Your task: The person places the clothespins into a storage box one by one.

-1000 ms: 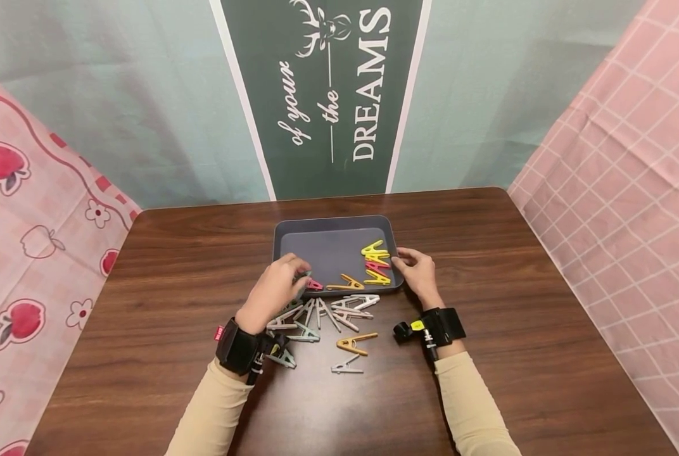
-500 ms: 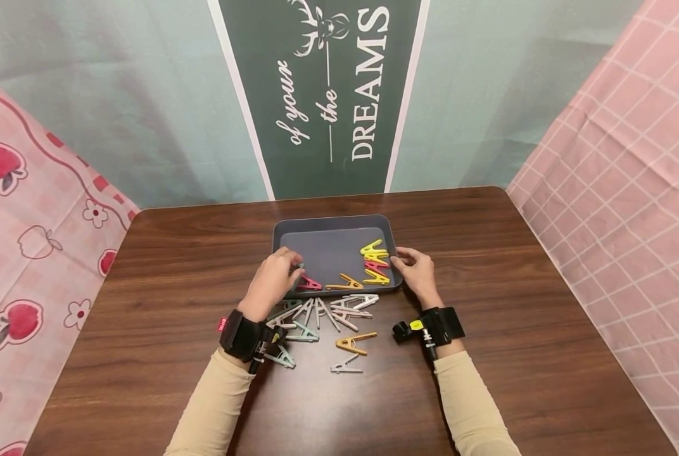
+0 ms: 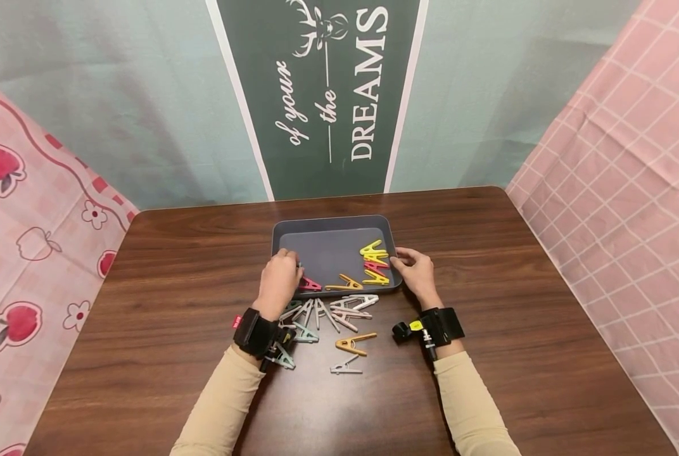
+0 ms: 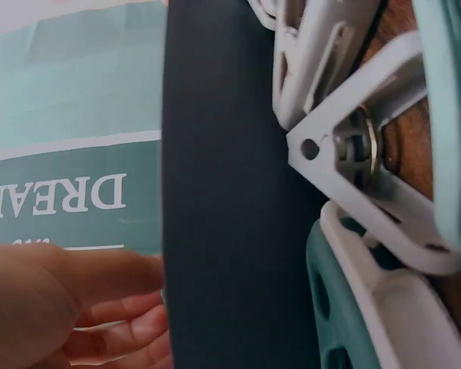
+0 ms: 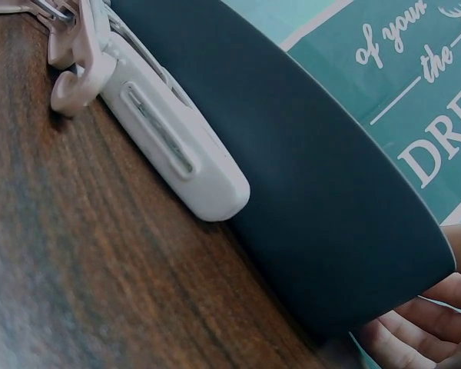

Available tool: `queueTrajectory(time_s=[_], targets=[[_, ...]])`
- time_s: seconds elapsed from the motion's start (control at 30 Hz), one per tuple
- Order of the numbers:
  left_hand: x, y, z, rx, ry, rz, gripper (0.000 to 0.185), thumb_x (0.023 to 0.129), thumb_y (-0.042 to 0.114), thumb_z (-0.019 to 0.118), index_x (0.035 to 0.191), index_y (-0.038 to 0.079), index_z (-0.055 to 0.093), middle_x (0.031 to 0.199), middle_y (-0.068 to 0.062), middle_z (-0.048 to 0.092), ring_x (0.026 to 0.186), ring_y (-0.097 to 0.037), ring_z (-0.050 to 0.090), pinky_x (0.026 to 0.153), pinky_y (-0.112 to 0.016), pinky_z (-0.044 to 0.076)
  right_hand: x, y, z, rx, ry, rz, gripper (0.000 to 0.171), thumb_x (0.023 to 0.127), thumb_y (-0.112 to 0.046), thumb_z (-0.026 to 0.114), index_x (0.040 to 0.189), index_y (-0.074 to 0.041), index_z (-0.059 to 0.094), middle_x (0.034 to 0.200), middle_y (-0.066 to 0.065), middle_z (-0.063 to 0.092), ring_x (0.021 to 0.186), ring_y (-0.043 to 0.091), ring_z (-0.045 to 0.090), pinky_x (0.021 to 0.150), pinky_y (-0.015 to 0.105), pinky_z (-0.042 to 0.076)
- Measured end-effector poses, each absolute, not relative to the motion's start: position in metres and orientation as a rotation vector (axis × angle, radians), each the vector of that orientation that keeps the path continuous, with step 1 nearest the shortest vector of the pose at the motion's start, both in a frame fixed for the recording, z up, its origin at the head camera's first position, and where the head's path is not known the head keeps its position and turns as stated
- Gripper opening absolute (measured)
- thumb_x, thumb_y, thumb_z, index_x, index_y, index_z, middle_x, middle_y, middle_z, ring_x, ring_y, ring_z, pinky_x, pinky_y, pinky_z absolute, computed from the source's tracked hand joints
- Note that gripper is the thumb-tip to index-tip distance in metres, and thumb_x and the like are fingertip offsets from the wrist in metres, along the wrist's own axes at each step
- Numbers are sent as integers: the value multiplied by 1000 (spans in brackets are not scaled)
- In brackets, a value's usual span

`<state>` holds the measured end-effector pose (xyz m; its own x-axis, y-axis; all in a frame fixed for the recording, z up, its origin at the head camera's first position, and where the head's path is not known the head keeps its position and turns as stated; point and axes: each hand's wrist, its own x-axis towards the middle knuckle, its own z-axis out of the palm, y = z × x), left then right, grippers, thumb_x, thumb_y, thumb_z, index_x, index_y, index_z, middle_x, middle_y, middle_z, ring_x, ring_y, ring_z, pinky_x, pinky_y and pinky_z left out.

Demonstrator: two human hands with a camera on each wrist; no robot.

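Observation:
My left hand (image 3: pixel 279 280) is over the left front corner of the dark grey tray (image 3: pixel 323 248), thumb and fingers pinched together. A small teal end of a clothespin (image 3: pixel 299 265) peeks out at its fingertips; the rest is hidden by the hand. Beside them a pink clothespin (image 3: pixel 311 285) lies in the tray. An orange clothespin (image 3: pixel 346 284) is along the front wall, and yellow clothespins (image 3: pixel 377 277) with a red one (image 3: pixel 376 265) line the right side. My right hand (image 3: pixel 419 272) grips the tray's right edge, fingers curled at the corner in the right wrist view.
Several white, beige and teal clothespins (image 3: pixel 307 333) lie bunched before the tray's front wall. Nearer the person are a mustard clothespin (image 3: pixel 352 344) and a pale grey one (image 3: pixel 346 367). The brown wooden table (image 3: pixel 488 266) reaches back to a hanging cloth (image 3: pixel 459 95).
The left hand has shifted slightly within the tray's left front corner, turning at the wrist as its forearm moved right. The right hand and the tray have stayed put.

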<state>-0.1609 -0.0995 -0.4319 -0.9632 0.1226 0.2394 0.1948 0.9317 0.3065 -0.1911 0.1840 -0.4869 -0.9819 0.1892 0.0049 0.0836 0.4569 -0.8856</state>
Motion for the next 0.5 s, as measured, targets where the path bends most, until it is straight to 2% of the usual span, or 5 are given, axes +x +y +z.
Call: queueTrajectory(time_s=[0.5], targets=[[-169,-90,-438,-192,-2955,-337,17,84,9,71,91,-5,68,91,-19,65,82,-34,66,69,-46,59,-190,183,-486,-236,-2583,1584,33,88,-12,68,118,1,67,111,27,69,102,36,68,66,3,41]])
